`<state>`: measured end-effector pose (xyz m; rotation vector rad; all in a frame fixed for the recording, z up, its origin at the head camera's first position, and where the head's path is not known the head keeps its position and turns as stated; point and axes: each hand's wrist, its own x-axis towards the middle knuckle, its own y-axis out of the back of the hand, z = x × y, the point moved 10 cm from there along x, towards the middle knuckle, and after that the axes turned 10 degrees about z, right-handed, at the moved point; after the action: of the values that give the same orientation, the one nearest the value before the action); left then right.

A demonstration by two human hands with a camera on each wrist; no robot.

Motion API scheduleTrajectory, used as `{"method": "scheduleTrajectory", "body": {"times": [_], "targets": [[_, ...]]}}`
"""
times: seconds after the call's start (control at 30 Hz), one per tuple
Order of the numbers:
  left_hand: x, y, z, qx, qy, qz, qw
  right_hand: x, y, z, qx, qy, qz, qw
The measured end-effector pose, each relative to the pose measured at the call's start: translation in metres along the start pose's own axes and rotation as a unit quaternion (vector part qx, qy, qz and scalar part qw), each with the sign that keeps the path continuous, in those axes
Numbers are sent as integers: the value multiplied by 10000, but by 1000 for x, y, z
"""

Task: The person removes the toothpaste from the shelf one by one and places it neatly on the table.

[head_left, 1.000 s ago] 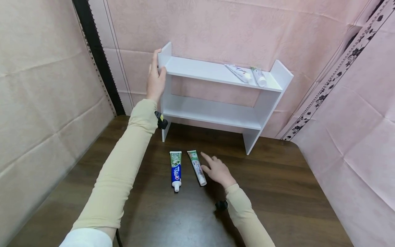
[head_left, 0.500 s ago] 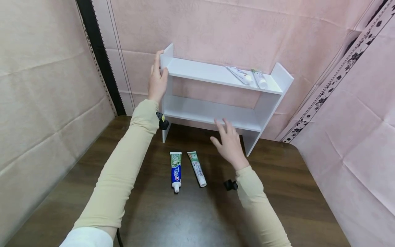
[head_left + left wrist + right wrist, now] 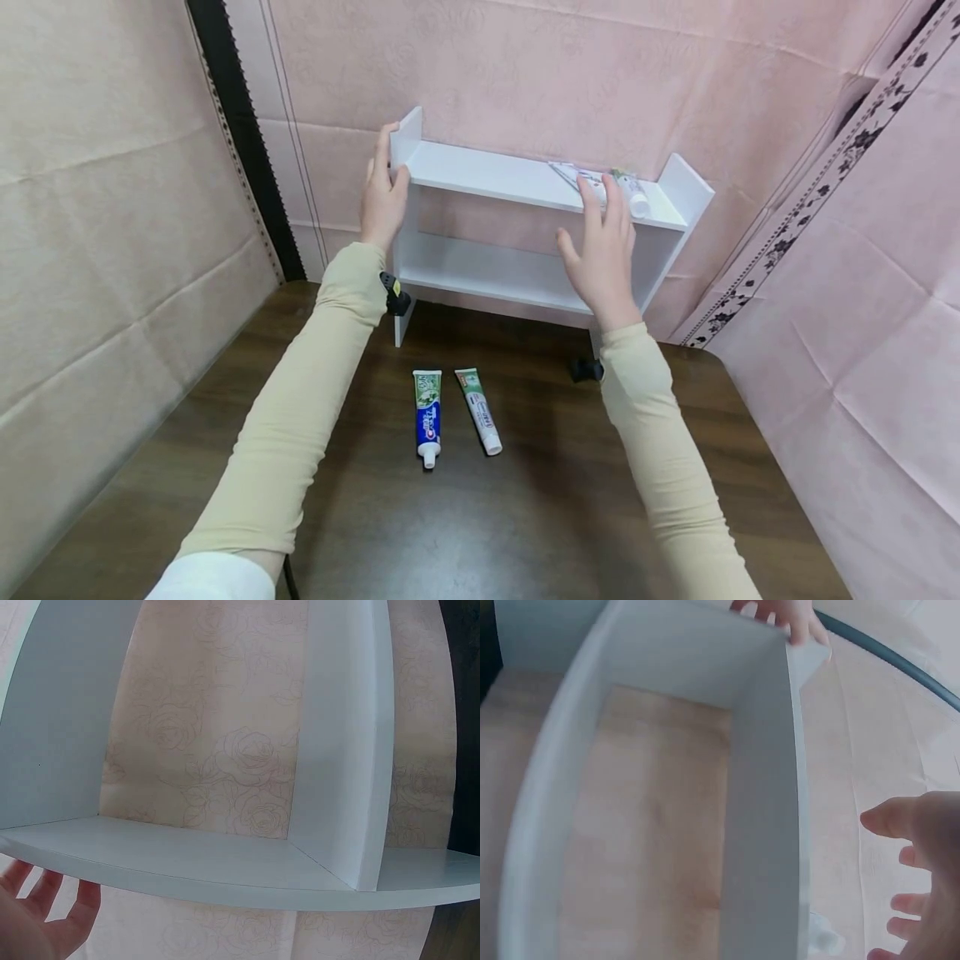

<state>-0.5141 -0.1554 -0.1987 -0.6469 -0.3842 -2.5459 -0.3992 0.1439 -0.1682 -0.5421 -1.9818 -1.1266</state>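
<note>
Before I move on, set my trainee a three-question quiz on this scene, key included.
1. True or false: the blue-and-green tube on the table lies with its white cap pointing toward the shelf unit.
2. How many tubes can be seen on the upper board? A) none B) two C) four
3. Name the hand touching the unit's left side panel.

Key: 1. False; the cap points away from it. 2. B. 3. The left hand.
</note>
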Motion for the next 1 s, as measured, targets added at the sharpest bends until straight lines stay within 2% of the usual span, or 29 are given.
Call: {"method": "scheduleTrajectory", "body": {"times": [0.23,0.33,0.47,0.6,0.83,1.0], "targets": [[-1,0,0,21,-15,-11,10000,33,-18,22,-348,-300,-665,9967],[-1,1,-1,-12,-8,14,10000,37,-29,32,-449,-460,-985,9931],[1,1,-1,-45,-49,28,10000,37,-38,39,-590,-580,-1191,9894],[2,-1,1,-79,-120,40,9999,39,-34,40,-714,-578,-983,9909],[4,-2,3,-39,-126,67,9999,51,-14,41,-585,-673,-138,9959],[2,-1,0,-26,-57,89,9999,56,-18,44,-551,-696,-192,9959]]}}
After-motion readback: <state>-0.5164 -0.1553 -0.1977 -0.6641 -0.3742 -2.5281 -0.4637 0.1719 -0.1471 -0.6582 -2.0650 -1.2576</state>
